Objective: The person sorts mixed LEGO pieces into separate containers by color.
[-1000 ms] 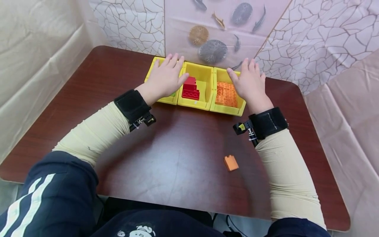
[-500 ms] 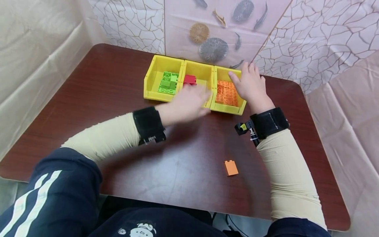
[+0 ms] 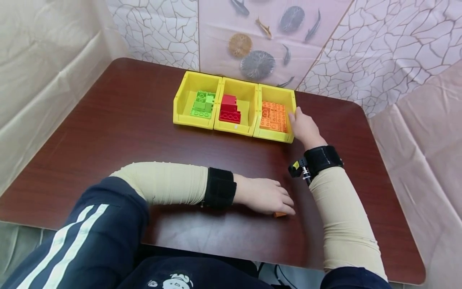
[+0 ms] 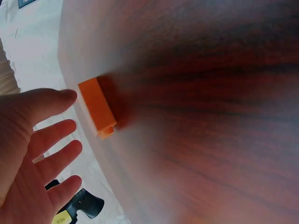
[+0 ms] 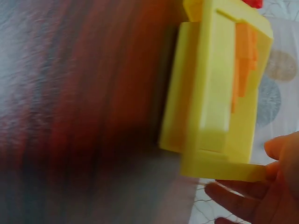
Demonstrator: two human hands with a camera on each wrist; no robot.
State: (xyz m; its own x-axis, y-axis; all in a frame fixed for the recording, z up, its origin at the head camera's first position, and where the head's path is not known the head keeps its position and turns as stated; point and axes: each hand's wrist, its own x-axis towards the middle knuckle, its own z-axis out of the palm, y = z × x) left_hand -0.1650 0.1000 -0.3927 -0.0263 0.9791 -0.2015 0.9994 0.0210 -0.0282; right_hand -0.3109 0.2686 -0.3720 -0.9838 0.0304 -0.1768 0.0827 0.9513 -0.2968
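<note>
My left hand (image 3: 266,196) reaches down over an orange toy building brick (image 3: 279,214) near the front of the table, mostly covering it in the head view. In the left wrist view that brick (image 4: 98,105) stands on the tabletop beside the thumb tip, and the fingers are spread and loosely bent, with a gap to the brick. At the right end of the yellow bins, my right hand (image 3: 306,127) holds the side wall of the right bin (image 5: 217,84), thumb and fingers on either side of it. Orange bricks (image 3: 273,116) lie in that bin.
The left bin (image 3: 185,94) has green bricks (image 3: 203,105) in it, and the middle bin (image 3: 247,86) has red bricks (image 3: 229,109). All three bins stand joined in a row near the patterned backdrop (image 3: 155,32) at the back of the dark table (image 3: 126,120).
My left hand has swept from above the left bin, past the middle one, down to the loose orange brick. My right hand has lowered from over the right bin to its outer side.
</note>
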